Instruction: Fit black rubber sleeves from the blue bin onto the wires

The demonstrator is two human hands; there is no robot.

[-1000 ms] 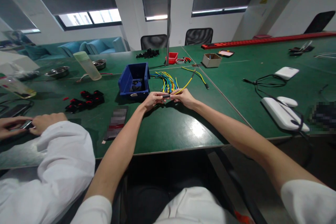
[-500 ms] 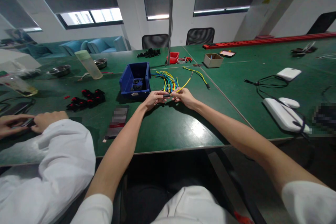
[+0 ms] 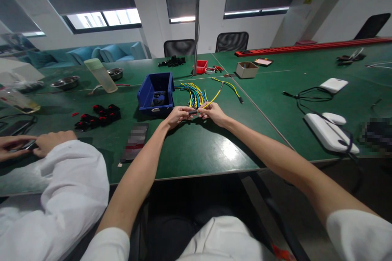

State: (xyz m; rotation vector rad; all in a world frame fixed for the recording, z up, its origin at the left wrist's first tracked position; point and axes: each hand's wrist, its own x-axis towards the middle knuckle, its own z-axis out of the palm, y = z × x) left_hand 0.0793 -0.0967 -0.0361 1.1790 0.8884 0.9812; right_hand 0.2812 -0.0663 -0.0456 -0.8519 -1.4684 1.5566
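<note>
My left hand pinches a small black connector piece between thumb and fingers. Close beside it, my right hand grips a yellow wire near the end that meets the black piece. The wire's other end slants up and to the right. Whether the wire sits inside the piece is hidden by my fingers. Just beyond my hands lies a bundle of yellow, blue and green wires. A blue bin with black parts in it stands left of the bundle. Another yellow-green wire with a black end lies to the right.
A co-worker's hands hold something at far left. Black-and-red parts and a partly blurred flat pack lie left of me. Behind are a bottle, a pole and a small box. White devices with cables lie right.
The view has shifted slightly, so everything sits a little further left. My hands keep the same hold on the black piece and the yellow wire.
</note>
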